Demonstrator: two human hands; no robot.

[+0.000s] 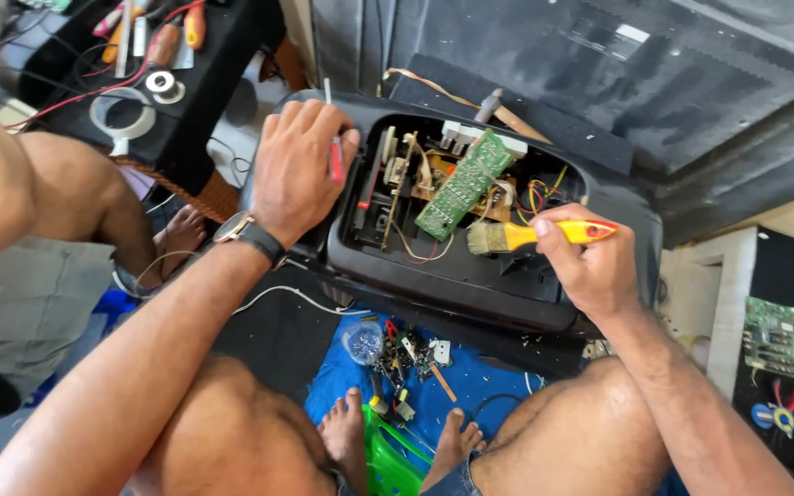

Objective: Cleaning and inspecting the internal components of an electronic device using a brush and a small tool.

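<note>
Holding the open black case (470, 276) steady between my knees, my left hand (296, 165) rests on its edge with fingers closed around a small red-handled screwdriver (334, 158). My right hand (590, 266) grips a yellow brush (530, 236), bristles near the green board (466, 184). I think the inside is partly brushed, and the wires look left to do.

The open casing (470, 276) fills the frame's centre, a circuit board (464, 186) tilted inside it. The left hand (298, 165) rests on its left edge; the right hand (590, 266) holds a brush (530, 235) at its right. Small parts (406, 354) lie below the casing.
</note>
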